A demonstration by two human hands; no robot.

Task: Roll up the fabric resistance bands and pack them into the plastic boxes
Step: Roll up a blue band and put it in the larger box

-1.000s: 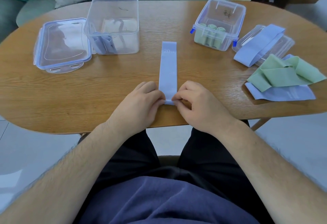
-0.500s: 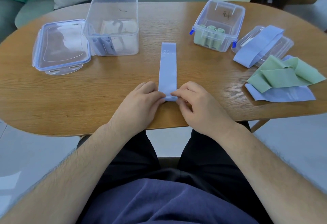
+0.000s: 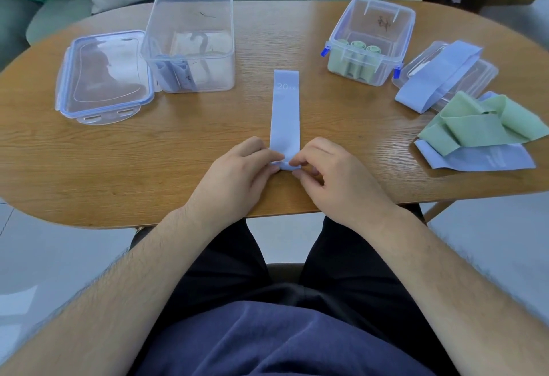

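The blue band (image 3: 285,114) lies flat on the bench (image 3: 178,153), a straight strip running from near to far at the middle, with "20 LB" printed close to its far end. Its near end is turned over into a small, tight roll. The left hand (image 3: 237,173) and the right hand (image 3: 335,173) meet at that roll from either side; each grip is clamped on it, thumb and curled fingers pinching the rolled end.

To the far left stands a tall box (image 3: 190,40) of clear plastic, open, with blue rolls (image 3: 175,74) in its near left corner. Its lid (image 3: 104,72) lies flat just beside it on the left.

To the far right stands a small box (image 3: 371,40), also open, with green rolls (image 3: 358,46) upright along its near wall. Right of it lies a second lid (image 3: 485,74), and a loose blue band (image 3: 439,75) is draped across it. Nearer, at the right edge, a green band (image 3: 481,121) lies crumpled on top of a flat blue band (image 3: 481,160).
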